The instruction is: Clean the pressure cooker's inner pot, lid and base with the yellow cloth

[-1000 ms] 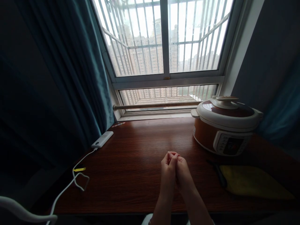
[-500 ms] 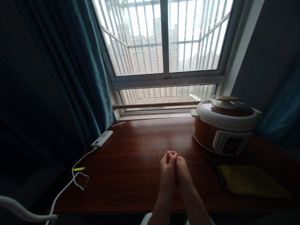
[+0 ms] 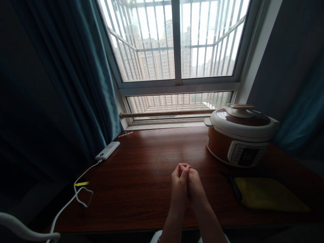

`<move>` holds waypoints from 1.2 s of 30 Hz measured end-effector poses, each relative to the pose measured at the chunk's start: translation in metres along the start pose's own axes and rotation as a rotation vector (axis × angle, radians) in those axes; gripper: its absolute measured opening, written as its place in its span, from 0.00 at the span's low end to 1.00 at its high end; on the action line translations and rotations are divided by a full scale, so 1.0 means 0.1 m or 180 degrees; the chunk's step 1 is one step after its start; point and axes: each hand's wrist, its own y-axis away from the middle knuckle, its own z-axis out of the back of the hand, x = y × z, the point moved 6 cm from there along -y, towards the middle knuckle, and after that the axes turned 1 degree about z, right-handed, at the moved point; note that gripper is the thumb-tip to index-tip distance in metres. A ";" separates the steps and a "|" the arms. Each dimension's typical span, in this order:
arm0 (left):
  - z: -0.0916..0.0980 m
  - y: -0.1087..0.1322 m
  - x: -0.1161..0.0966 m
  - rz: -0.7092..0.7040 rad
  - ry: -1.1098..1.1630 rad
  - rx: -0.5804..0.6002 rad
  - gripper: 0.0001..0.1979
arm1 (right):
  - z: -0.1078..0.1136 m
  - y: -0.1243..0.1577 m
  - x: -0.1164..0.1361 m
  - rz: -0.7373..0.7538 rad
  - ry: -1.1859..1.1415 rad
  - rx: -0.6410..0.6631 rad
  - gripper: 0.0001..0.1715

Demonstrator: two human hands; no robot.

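Observation:
My left hand (image 3: 179, 180) and my right hand (image 3: 194, 185) are pressed together over the middle of the dark red-brown wooden table (image 3: 141, 175). The fingers of both are curled and closed against each other, the fingertips meeting at the top. Whether anything small lies between them is hidden. Neither hand touches any other object that shows. Nearest on the right are a yellow-green flat item (image 3: 268, 194) and a black-handled object (image 3: 235, 189) beside it.
An electric cooker (image 3: 243, 135) with a white lid stands at the back right. At the left lie a white power bank (image 3: 108, 151), its white cable (image 3: 63, 208) and a yellow tag (image 3: 82, 184). A blue curtain (image 3: 83, 84) hangs left of the barred window (image 3: 177, 44).
The whole view has shifted slightly, so table objects appear a little further left. My hands stay clasped in the same pose.

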 end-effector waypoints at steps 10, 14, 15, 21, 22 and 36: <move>-0.01 0.00 -0.01 0.0028 0.0032 0.0016 0.11 | 0.02 -0.03 -0.02 0.0072 -0.0040 0.0015 0.21; 0.00 0.00 -0.01 0.0017 0.0008 0.0005 0.11 | 0.02 -0.04 -0.02 0.0057 -0.0096 -0.0006 0.21; 0.00 0.00 -0.01 0.0013 -0.0004 0.0002 0.11 | 0.02 -0.03 -0.02 0.0053 -0.0112 -0.0009 0.21; 0.01 0.01 -0.01 0.0021 -0.0011 -0.0004 0.12 | 0.01 -0.02 -0.02 0.0040 -0.0114 0.0028 0.21; 0.01 0.01 -0.01 0.0023 -0.0009 -0.0002 0.12 | 0.01 -0.02 -0.02 0.0054 -0.0111 0.0041 0.21; 0.01 0.01 0.01 0.0028 -0.0022 0.0042 0.11 | 0.02 -0.03 -0.03 0.0040 0.0009 -0.0015 0.22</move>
